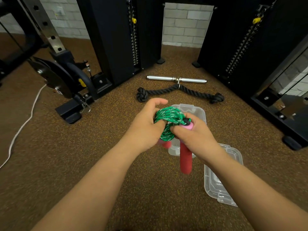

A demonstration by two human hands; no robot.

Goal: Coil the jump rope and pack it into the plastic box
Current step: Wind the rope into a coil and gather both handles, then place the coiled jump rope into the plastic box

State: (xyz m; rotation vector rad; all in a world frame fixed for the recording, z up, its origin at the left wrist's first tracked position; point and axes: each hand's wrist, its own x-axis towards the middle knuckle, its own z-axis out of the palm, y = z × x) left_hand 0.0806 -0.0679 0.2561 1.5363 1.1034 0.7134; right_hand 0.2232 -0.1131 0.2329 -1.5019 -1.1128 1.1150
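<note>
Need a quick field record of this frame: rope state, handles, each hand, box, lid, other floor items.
rope: green jump rope bundled in a coil, held above the box
handles: red handle hangs down; second one mostly hidden behind the left hand
left hand: fingers through the coil, gripping it
right hand: grips the coil at the pink handle end
box: clear plastic box on the floor, open, under the hands
lid: clear lid on the floor, right of the box
other: black rope attachment, metal bar
</note>
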